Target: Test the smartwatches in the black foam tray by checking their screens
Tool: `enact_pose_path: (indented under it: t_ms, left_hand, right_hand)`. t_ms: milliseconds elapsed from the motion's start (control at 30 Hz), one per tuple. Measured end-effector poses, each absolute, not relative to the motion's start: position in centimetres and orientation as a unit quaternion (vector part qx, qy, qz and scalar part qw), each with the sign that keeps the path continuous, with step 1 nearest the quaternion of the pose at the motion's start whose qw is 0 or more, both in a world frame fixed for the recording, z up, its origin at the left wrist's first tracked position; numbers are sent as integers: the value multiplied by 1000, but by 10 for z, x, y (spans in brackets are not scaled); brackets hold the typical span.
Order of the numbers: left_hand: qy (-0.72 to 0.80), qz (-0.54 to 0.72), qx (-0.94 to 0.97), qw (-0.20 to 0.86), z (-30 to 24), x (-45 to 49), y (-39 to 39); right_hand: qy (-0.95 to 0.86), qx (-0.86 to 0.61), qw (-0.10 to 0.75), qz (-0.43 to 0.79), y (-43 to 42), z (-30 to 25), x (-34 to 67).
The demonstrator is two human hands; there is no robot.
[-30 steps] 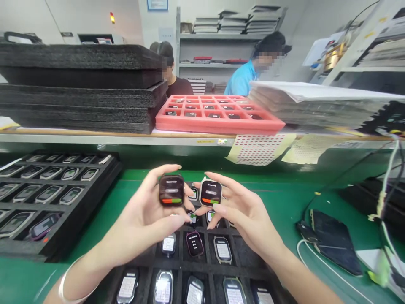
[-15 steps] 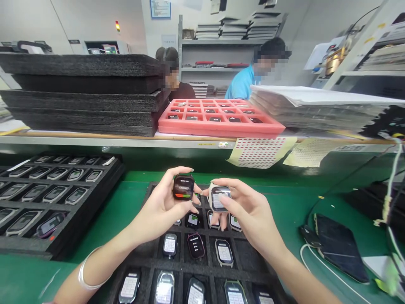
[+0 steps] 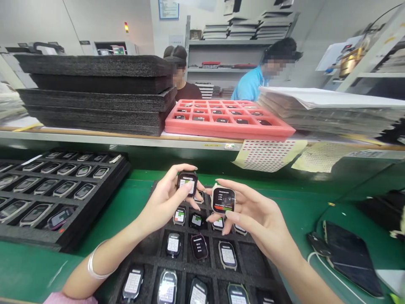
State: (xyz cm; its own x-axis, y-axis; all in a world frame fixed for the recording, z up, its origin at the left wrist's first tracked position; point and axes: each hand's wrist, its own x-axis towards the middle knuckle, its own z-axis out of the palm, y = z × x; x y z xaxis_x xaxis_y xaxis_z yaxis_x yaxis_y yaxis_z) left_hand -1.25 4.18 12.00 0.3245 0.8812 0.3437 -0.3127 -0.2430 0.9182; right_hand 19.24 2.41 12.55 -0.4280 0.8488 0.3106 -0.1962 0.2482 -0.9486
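My left hand grips a dark-cased smartwatch body with a lit white and green screen, thumb resting on its face. My right hand holds a light-cased smartwatch body whose dark screen shows a red and green bar. Both watches hover side by side above a black foam tray on the green bench. The tray's pockets hold several more watch bodies with lit screens, such as a dark one just below my hands.
A second black foam tray of watches lies at the left. On the raised shelf stand stacked black foam sheets, a red tray and a paper pile. Two people sit behind. A dark device with cables lies at right.
Both hands have sunk lower and farther out over the tray. The left watch's screen went from a dark one with a red-green bar to white and green; the right watch's bar screen is back.
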Motion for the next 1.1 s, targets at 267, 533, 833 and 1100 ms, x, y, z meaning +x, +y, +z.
enact_pose_path:
  t_ms: [267,533,833,1100]
  left_hand:
    - [225,521,577,588,122,-12,39]
    - [247,526,611,538,118,-12,43]
    - [253,533,616,522,119,-11,43]
    - [274,550,602,510,117,-13,47]
  right_hand:
    - [-637,-279,479,536,26,125,191]
    - [-612,-279,486,558,27,125,191]
    - [-623,-312,478,535,25,125,188]
    - [-637,-247,433,588,27,123,193]
